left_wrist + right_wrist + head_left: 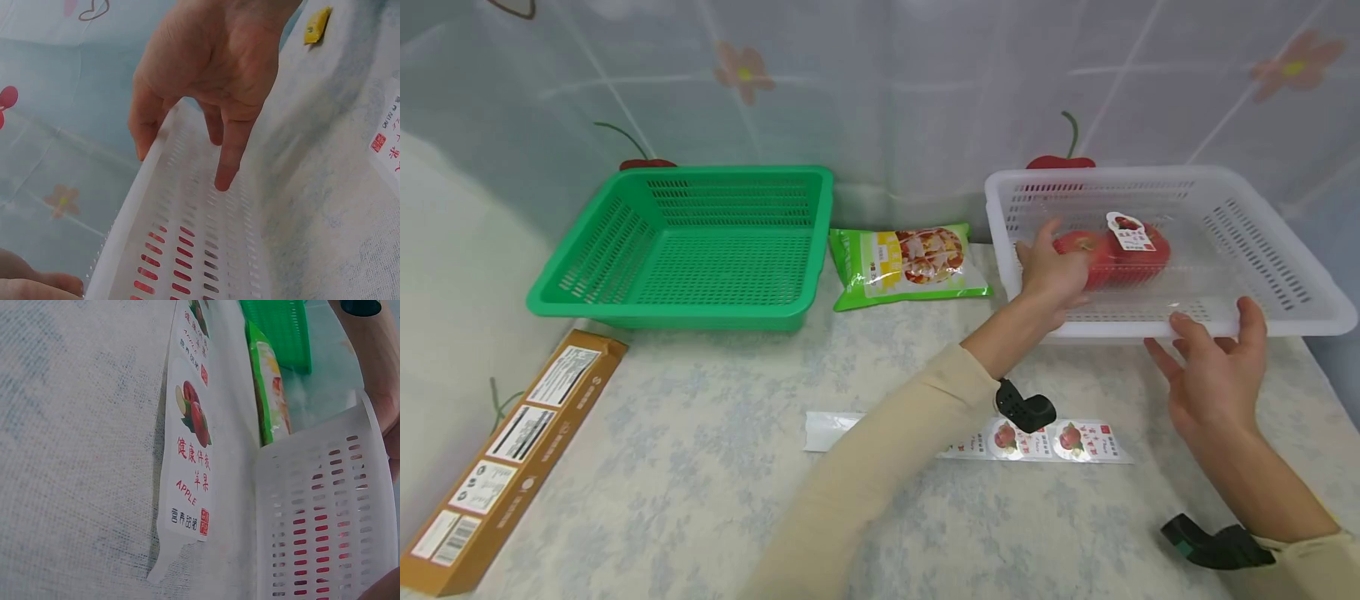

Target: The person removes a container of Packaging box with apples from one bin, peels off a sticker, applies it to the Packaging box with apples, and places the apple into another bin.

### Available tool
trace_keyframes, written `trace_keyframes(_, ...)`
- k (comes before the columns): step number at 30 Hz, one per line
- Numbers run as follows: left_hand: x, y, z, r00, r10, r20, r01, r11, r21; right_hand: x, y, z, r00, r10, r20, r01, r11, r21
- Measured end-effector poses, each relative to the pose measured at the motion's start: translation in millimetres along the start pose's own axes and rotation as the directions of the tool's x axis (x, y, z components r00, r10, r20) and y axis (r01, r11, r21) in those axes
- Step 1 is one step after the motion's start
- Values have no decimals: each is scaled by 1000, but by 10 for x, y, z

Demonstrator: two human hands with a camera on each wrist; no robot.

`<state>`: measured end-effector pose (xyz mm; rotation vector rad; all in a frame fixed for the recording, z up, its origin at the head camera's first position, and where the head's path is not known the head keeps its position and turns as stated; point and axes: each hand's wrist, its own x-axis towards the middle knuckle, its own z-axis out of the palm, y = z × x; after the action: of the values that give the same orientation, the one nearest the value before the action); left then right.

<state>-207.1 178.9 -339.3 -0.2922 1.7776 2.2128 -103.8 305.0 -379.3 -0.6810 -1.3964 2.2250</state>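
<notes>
Bagged apples (pixel 1120 250): lying inside white basket (pixel 1285 242), toward its left wall. Resting left hand (pixel 1051 268) on them, fingers loose; bracing basket's near rim with right hand (pixel 1213 375), fingers spread. Probably needing a firmer wrap round the slippery bag.

A table (pixel 715 467) in pale floral cloth fills the frame; on it, a green basket (pixel 692 246) upper left; a snack bag (pixel 906 265) upper centre; a white basket (pixel 1165 250) upper right; a brown box (pixel 501 462) lower left; a label strip (pixel 1037 440) at centre.
</notes>
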Motion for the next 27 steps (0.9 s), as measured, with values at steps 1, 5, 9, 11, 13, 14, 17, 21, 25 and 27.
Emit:
trace_keyframes(1,0,5,0,1000,1,-18,0,998,55,-1,-4,2,1000,11,-5,-11,1000,-4)
trace_keyframes(5,6,24,-7,999,-2,-39,10,977,213,-5,-26,15,999,37,-11,-37,999,-4)
trace_keyframes(9,13,27,-7,999,-17,-49,29,968,249,-11,-32,23,999,41,-9,-41,999,0)
trace_keyframes(11,8,28,-2,998,-10,-55,24,963,268,-11,-32,18,999,41,-3,-41,999,6)
trace_keyframes(13,-2,29,-7,999,5,-49,10,955,296,-7,-34,14,999,40,1,-40,999,9)
trace_keyframes(14,-9,30,-13,999,13,-44,2,949,314,-4,-35,11,999,41,4,-41,999,13)
trace_keyframes(17,-24,32,-32,998,45,-34,-29,924,381,-1,-39,17,999,47,6,-47,999,4)
trace_keyframes(21,-46,26,-52,991,133,-2,-114,859,499,-5,-45,28,998,63,-6,-63,998,-22)
trace_keyframes(25,-123,41,-92,964,256,75,-243,726,643,-23,-81,19,993,115,-2,-115,992,-50)
trace_keyframes(27,-196,77,-153,945,299,136,-310,680,664,-54,-128,-5,986,165,21,-164,986,-21)
